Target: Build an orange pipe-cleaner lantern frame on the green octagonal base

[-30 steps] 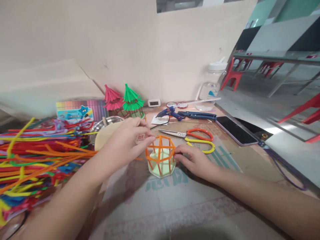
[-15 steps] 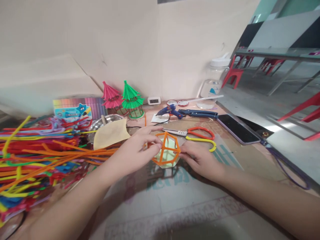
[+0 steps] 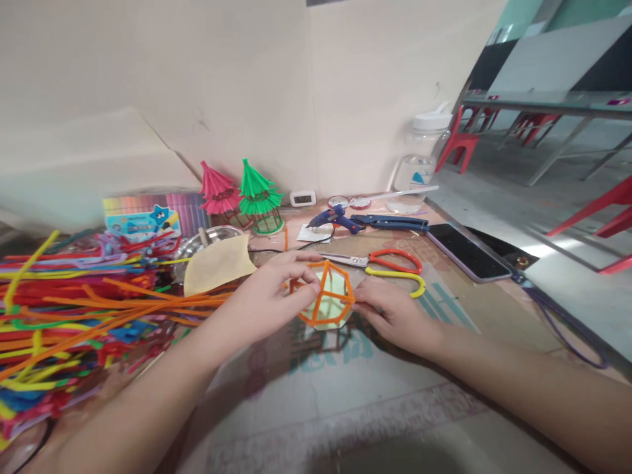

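Observation:
Between my hands is a small orange pipe-cleaner frame (image 3: 323, 294), cage-like, with a pale green base showing through its bars. My left hand (image 3: 276, 289) grips its left side, thumb and fingers closed on the bars. On the opposite side, my right hand (image 3: 388, 306) pinches the frame's edge with thumb and forefinger; its other fingers are curled. Just behind the frame lie scissors (image 3: 397, 261) with one red and one yellow handle. Left of my left hand, loose orange pipe cleaners (image 3: 172, 303) spread across a colourful heap.
Pink (image 3: 217, 189) and green (image 3: 257, 187) pipe-cleaner huts stand at the back. Near them are a small clock (image 3: 303, 198), a blue glue gun (image 3: 336, 218), pliers (image 3: 390, 223) and a water bottle (image 3: 417, 161). A phone (image 3: 467, 252) lies right. Left are a marker set (image 3: 143, 220) and a metal bowl (image 3: 190, 247).
The orange frame has shifted very slightly within my hands. Both hands keep their hold in nearly the same place, and the whole view has moved a little.

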A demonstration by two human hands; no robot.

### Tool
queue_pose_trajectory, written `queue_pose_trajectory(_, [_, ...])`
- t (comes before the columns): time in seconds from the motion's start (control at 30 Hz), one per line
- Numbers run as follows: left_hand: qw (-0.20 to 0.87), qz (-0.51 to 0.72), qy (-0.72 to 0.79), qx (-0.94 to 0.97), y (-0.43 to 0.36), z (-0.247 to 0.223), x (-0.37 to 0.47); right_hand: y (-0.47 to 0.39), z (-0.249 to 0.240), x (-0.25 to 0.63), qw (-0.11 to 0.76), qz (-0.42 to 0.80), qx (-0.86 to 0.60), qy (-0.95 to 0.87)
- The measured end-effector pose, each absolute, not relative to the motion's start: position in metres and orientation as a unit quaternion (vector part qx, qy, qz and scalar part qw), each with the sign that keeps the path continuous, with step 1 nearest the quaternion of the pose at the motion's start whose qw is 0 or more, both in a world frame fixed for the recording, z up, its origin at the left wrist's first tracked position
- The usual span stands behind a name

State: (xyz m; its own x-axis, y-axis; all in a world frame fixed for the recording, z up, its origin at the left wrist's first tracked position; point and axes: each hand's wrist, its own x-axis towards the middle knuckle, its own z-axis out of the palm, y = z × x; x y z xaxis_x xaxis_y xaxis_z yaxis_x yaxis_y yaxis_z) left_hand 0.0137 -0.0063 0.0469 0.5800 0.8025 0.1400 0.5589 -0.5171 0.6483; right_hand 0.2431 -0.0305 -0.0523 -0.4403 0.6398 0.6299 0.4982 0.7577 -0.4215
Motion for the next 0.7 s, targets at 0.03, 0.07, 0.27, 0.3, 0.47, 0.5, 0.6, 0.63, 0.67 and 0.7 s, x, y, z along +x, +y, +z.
queue_pose_trajectory(0.03, [0.28, 0.214, 0.405, 0.843, -0.0064, 0.0469, 0.0138, -0.0306, -0.0522, 0.2431, 0.408, 0.087, -0.335, -0.845])
queue_pose_trajectory(0.07, [0.28, 0.211, 0.407, 0.843, -0.0064, 0.0469, 0.0138, -0.0306, -0.0522, 0.243, 0.408, 0.087, -0.334, -0.846])
queue_pose_trajectory(0.27, [0.282, 0.201, 0.399, 0.849, -0.0061, 0.0464, 0.0119, -0.0303, -0.0526, 0.243, 0.408, 0.088, -0.332, -0.846])
queue_pose_trajectory(0.3, [0.283, 0.201, 0.398, 0.849, -0.0059, 0.0462, 0.0118, -0.0303, -0.0524, 0.243, 0.408, 0.09, -0.331, -0.846])
queue_pose_trajectory(0.47, [0.284, 0.209, 0.397, 0.847, -0.0051, 0.0447, 0.0127, -0.0305, -0.0514, 0.2432, 0.4, 0.093, -0.338, -0.847])
queue_pose_trajectory(0.5, [0.277, 0.212, 0.395, 0.85, -0.0051, 0.0443, 0.0126, -0.0304, -0.0516, 0.2434, 0.396, 0.096, -0.341, -0.847])
queue_pose_trajectory(0.6, [0.224, 0.22, 0.375, 0.872, -0.0056, 0.0451, 0.0103, -0.0291, -0.0533, 0.2437, 0.394, 0.109, -0.35, -0.843])
queue_pose_trajectory(0.63, [0.198, 0.226, 0.368, 0.88, -0.006, 0.0465, 0.009, -0.0283, -0.0539, 0.2436, 0.397, 0.114, -0.351, -0.84])
queue_pose_trajectory(0.67, [0.171, 0.233, 0.362, 0.886, -0.0066, 0.0487, 0.0076, -0.0273, -0.0545, 0.2434, 0.399, 0.122, -0.352, -0.838])
queue_pose_trajectory(0.7, [0.145, 0.241, 0.359, 0.89, -0.0072, 0.0516, 0.006, -0.0263, -0.055, 0.243, 0.4, 0.131, -0.354, -0.835])
